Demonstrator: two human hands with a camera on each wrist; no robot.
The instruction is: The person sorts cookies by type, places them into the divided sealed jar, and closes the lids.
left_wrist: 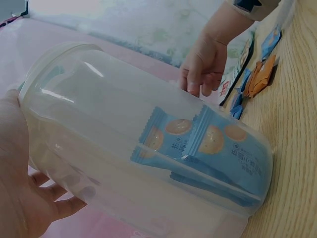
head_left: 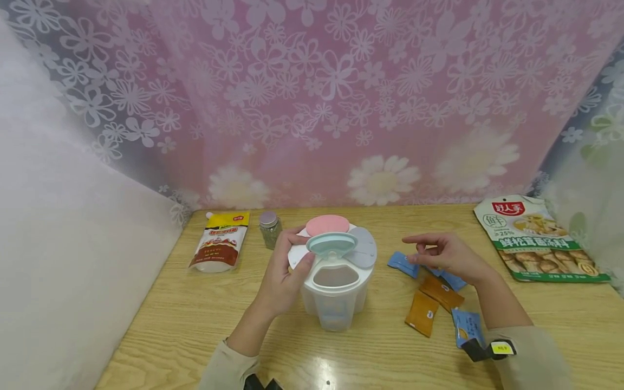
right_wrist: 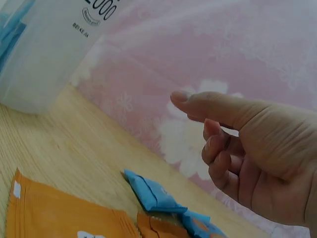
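My left hand (head_left: 283, 279) grips the top of a clear plastic storage container (head_left: 336, 311), thumb by the raised mint-green flap (head_left: 332, 245) and fingers round the far side. Below the flap, one compartment opening is uncovered. Blue snack packets (left_wrist: 223, 153) lie inside at the bottom, seen through the wall in the left wrist view. My right hand (head_left: 450, 257) hovers empty over the loose packets, its index finger and thumb stretched out and the other fingers loosely bent. A blue packet (head_left: 402, 264) lies under its fingertips; orange packets (head_left: 422, 314) lie nearer me.
Another blue packet (head_left: 468, 326) is beside my right sleeve. A green-and-white soup seasoning pouch (head_left: 541, 238) lies at the right. To the left stand a yellow-and-brown pouch (head_left: 221, 244) and a small lidded jar (head_left: 270, 230). A floral curtain (head_left: 336, 108) hangs behind the table.
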